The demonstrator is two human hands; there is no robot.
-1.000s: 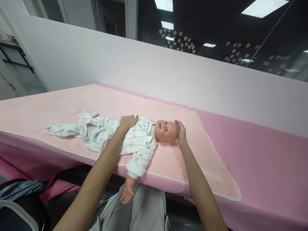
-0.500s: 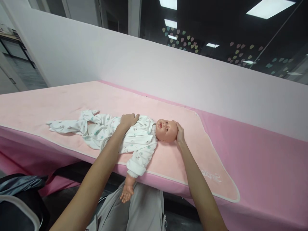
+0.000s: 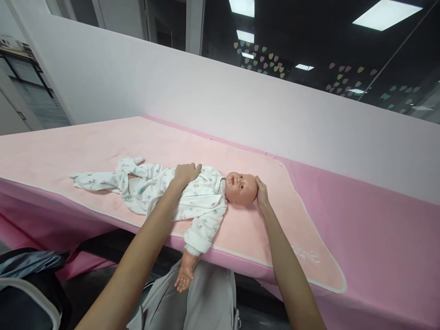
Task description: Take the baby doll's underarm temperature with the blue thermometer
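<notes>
A baby doll (image 3: 240,188) lies on its back on a pale pink mat (image 3: 247,229), head to the right. It wears a white printed sleepsuit (image 3: 192,201) whose empty legs trail off to the left. My left hand (image 3: 186,173) rests flat on the doll's chest. My right hand (image 3: 261,192) cups the back and top of the doll's head. One doll arm hangs over the table's front edge, its bare hand (image 3: 184,278) dangling above my lap.
The mat covers a long table with a darker pink cover (image 3: 378,220), backed by a low white wall (image 3: 240,105) with dark glass above. A dark bag (image 3: 27,288) sits at lower left, below the table edge.
My right hand has closed in around the doll's head, and the head has turned a little. My left hand stays on the chest. The view has shifted slightly.
</notes>
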